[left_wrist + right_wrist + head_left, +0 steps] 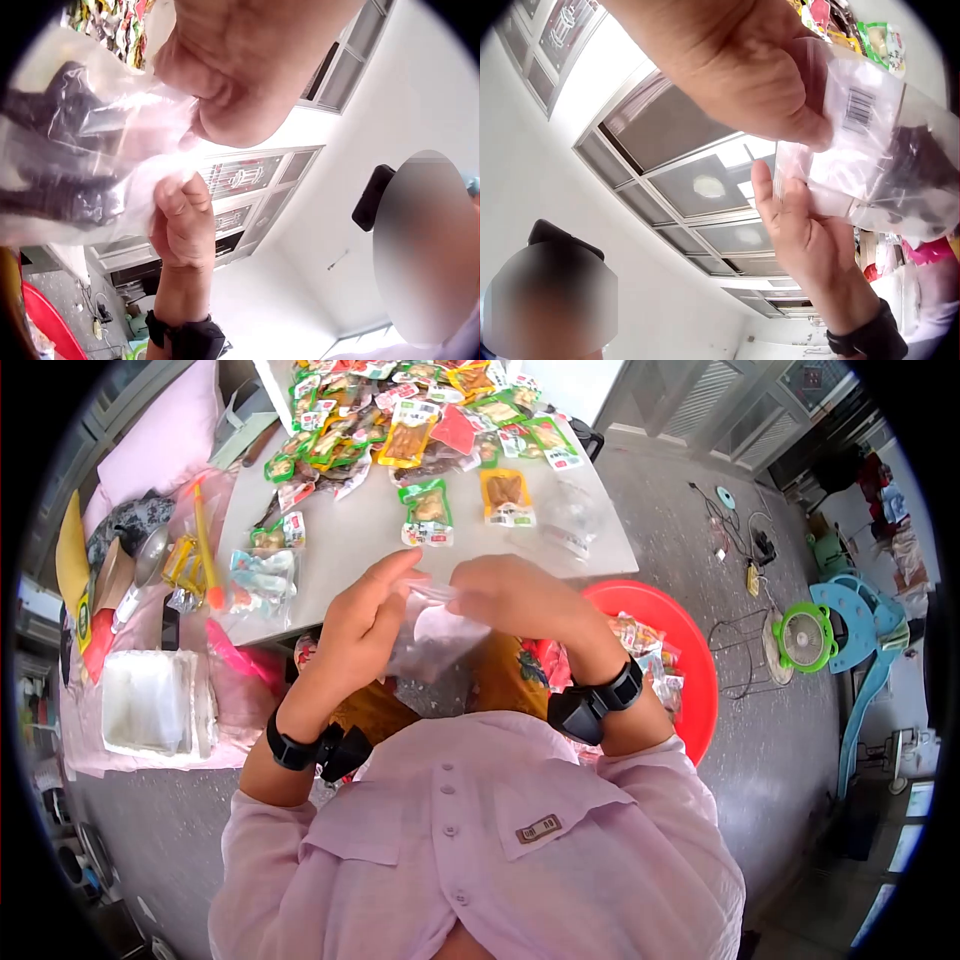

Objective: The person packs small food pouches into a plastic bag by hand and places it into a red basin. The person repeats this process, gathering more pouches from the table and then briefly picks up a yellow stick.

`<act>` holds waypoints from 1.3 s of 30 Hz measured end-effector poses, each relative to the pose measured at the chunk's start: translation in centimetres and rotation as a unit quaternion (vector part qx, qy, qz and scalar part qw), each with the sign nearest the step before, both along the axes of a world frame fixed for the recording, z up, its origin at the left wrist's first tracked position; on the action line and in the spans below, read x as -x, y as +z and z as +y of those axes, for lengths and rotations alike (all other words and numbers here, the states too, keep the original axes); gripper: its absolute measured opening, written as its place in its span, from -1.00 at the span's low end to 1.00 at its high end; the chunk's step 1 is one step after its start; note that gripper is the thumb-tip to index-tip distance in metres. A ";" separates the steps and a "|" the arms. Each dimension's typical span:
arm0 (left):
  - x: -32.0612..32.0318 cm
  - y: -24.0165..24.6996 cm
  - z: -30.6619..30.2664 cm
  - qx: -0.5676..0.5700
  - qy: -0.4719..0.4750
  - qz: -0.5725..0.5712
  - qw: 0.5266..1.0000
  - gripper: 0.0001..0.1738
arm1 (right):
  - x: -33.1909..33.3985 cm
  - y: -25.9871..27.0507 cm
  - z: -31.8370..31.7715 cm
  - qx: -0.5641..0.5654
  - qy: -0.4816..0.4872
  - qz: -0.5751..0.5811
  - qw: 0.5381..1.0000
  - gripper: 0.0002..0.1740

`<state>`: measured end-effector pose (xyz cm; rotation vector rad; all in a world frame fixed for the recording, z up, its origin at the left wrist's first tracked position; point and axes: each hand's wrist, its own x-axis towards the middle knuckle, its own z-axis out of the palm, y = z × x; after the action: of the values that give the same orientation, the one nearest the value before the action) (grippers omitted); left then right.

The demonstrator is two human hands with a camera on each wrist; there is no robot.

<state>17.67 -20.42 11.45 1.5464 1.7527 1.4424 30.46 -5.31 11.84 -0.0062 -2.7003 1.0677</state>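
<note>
Clear bag: clear plastic bag is hanging between both hands, dark contents filling its lower part; in the head view it is showing just off the table's near edge, over the lap.
Left hand: left hand is pinching the bag's upper edge, index finger sticking out.
Right hand: right hand is pinching the same edge opposite, thumb pressing on the plastic.
Barcode: white barcode patch is showing on the bag; digits too small to read.
Packet labels: green packet and orange packet are carrying red-and-white print, not legible.
Shirt badge: badge is bearing characters, too small to make out.
Table: grey top of the table is showing between those two packets and the near edge.
Far edge: packet pile is crowding that side.
Near right corner: crumpled clear plastic is lying near it; red basin is standing just beyond, holding more packets.
Near left corner: blue-white packet is lying near it; white tray is sitting off the table, on pink cloth.
</note>
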 end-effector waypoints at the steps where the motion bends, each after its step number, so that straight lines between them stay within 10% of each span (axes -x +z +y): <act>1: -0.2 -0.5 0.0 0.001 -0.014 -0.034 0.999 -0.65 | -0.6 -0.1 0.0 0.005 0.007 -0.001 1.000 -0.81; 7: 0.2 -4.3 -0.4 0.015 0.009 -0.140 0.990 -0.62 | -7.5 -1.6 3.0 0.026 -0.091 0.043 0.995 -0.89; 20: 5.9 -18.6 -6.0 0.143 0.118 0.155 0.970 -0.73 | -23.9 -13.9 8.4 0.038 -0.470 -0.142 0.870 -0.88; 29: 5.7 -18.3 -6.2 0.127 0.085 0.318 0.936 -0.78 | -29.3 -28.4 5.9 0.038 -0.486 -0.250 0.836 -0.82; 39: 5.2 -18.3 -6.1 0.110 0.101 0.341 0.928 -0.80 | -26.6 -31.2 3.2 -0.168 -0.475 -0.237 0.831 -0.88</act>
<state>12.47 -26.49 -6.83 1.9221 2.4226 0.7680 57.02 -2.09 -19.32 -1.5410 -2.6006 0.2789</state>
